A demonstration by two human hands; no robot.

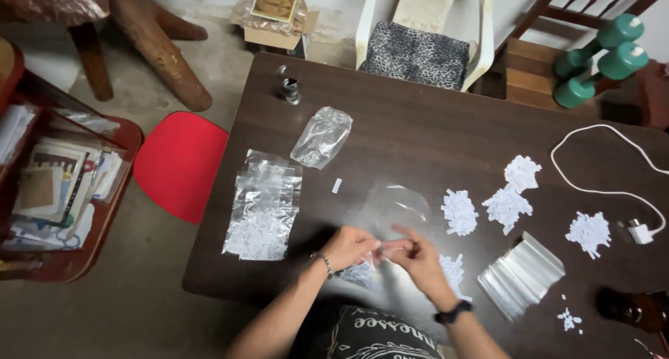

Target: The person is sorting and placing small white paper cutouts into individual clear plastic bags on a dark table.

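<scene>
My left hand (350,247) and my right hand (414,254) meet over the near edge of the dark wooden table (418,132). Together they pinch a small clear plastic bag (380,251) with white paper bits in it. A flat clear bag (398,204) lies just beyond my fingers. Small piles of white paper slips (459,212) sit to the right of it, and another pile (453,271) lies beside my right wrist. A row of filled clear bags (263,205) lies left of my left hand.
A stack of empty clear bags (520,275) lies at the right, and a crumpled clear bag (321,136) farther back. A white cable with charger (640,231) runs along the right edge. Red stool (180,164) at left, cushioned chair (417,51) behind, green dumbbells (599,58).
</scene>
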